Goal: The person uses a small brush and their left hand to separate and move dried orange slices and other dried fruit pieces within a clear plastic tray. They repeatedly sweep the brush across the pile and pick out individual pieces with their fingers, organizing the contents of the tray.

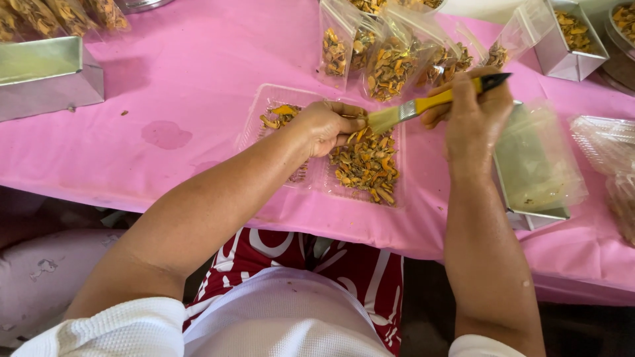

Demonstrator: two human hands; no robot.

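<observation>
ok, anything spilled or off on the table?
Yes: damp blotches darken the pink cloth left of the clear tray, like a spill. A small crumb lies loose nearby. Nothing looks damaged.

We see a glossy clear plastic tray [264, 109] at centre, a smooth pink tablecloth [198, 59], dull brushed metal tins [46, 76] upper left, and a yellow plastic-handled brush [423, 106].

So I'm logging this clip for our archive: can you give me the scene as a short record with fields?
Surface: pink tablecloth
Left hand: closed on a piece over the clear plastic tray of orange-brown dried pieces
Right hand: grips yellow-handled flat brush, bristles at left hand
Behind: filled clear plastic bags
Right: metal box in clear plastic
Far left: metal box
</observation>
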